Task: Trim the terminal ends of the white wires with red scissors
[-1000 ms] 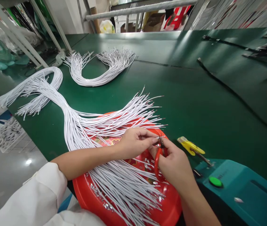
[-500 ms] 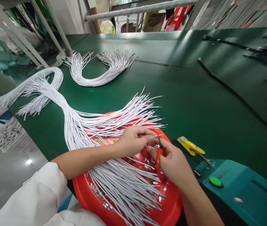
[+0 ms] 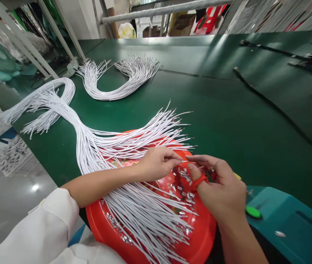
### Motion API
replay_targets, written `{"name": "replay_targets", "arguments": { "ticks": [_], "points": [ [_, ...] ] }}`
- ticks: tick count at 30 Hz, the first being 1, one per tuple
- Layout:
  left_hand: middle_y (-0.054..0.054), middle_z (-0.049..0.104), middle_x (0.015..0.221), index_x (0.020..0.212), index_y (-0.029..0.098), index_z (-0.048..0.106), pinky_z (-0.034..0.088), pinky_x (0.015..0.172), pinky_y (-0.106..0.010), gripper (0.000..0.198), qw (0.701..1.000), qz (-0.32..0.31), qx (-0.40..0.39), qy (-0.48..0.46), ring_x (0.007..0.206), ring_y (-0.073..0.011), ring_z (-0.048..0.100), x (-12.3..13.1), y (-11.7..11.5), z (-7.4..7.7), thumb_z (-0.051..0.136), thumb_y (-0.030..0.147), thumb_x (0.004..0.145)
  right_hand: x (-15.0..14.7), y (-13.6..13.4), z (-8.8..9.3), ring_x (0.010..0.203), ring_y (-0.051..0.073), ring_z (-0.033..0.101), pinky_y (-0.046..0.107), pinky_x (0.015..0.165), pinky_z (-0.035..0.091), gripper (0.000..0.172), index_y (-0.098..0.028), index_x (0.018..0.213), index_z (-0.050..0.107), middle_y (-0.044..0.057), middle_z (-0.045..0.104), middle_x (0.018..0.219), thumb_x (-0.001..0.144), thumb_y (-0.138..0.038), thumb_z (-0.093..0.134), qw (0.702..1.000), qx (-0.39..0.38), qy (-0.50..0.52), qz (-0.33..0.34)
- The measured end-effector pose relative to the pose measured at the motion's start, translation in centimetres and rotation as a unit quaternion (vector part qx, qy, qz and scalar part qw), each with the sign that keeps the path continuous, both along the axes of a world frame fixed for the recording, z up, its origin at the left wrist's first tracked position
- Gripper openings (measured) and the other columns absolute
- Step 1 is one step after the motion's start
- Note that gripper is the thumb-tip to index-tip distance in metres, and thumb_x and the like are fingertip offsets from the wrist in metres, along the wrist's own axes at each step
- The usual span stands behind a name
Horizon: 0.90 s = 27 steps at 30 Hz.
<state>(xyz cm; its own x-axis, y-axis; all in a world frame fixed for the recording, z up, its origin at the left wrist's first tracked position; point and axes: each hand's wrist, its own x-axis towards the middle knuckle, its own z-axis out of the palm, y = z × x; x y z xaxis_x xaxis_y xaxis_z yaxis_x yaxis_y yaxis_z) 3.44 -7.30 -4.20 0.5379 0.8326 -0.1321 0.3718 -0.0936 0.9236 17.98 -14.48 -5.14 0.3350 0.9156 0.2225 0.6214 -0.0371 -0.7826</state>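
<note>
While left hand [image 3: 158, 163] pinches a tip among the thin white insulated wires [image 3: 134, 141] over the round red plastic basin [image 3: 208, 238], right hand [image 3: 223, 189] meets it, fingers half-spread, red-handled snips [image 3: 199, 181] hooked on one finger. Judged: between cuts; next calls for blades brought to that tip.

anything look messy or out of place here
Mostly tidy. Small shiny metal bits lie scattered loose in the red tray, under the white wires, whose ends splay unevenly past the tray's rim onto the green table. Nothing looks damaged.
</note>
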Motion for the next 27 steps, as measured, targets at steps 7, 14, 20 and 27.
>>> {"name": "replay_targets", "arguments": {
  "ticks": [7, 14, 20, 27],
  "points": [
    [-0.004, 0.069, 0.081, 0.081, 0.015, 0.068, 0.046, 0.072, -0.025, 0.019, 0.986, -0.087, 0.112, 0.081, 0.077, -0.0135, 0.060, -0.2, 0.0, -0.3, 0.049, 0.012, 0.081, 0.9, 0.2, -1.4, 0.059, 0.021, 0.058, 0.029, 0.053, 0.037, 0.026, -0.017, 0.095, 0.065, 0.008, 0.064, 0.069, 0.074, -0.020, 0.049, 0.947, 0.094, -0.284, 0.116],
    [-0.007, 0.063, 0.090, 0.094, 0.015, 0.065, 0.045, 0.072, -0.026, 0.024, 0.917, -0.196, 0.292, 0.190, 0.082, -0.0160, 0.058, -0.7, -0.5, -2.0, 0.044, 0.011, 0.083, 0.4, 0.2, -1.7, 0.049, 0.019, 0.051, 0.027, 0.048, 0.030, 0.023, -0.020, 0.086, 0.062, 0.002, 0.053, 0.049, 0.070, -0.024, 0.046, 0.950, -0.011, -0.289, 0.115],
    [-0.006, 0.066, 0.091, 0.094, 0.016, 0.066, 0.045, 0.073, -0.027, 0.024, 0.890, -0.235, 0.357, 0.159, 0.084, -0.0170, 0.059, -0.9, -0.2, -1.4, 0.045, 0.011, 0.085, 1.0, 0.6, -0.4, 0.053, 0.016, 0.052, 0.027, 0.049, 0.040, 0.016, -0.022, 0.075, 0.054, 0.000, 0.059, 0.062, 0.070, -0.037, 0.055, 0.982, -0.142, 0.031, 0.123],
    [-0.005, 0.070, 0.090, 0.092, 0.020, 0.069, 0.047, 0.085, -0.027, 0.028, 0.923, -0.200, 0.327, -0.022, 0.089, -0.0136, 0.061, -0.5, 0.0, -0.8, 0.042, 0.014, 0.087, 1.4, 0.6, 1.2, 0.042, 0.009, 0.043, 0.022, 0.040, 0.037, 0.038, -0.022, 0.070, 0.049, -0.006, 0.048, 0.052, 0.050, -0.036, 0.078, 0.887, -0.199, 0.412, 0.066]
  ]
}}
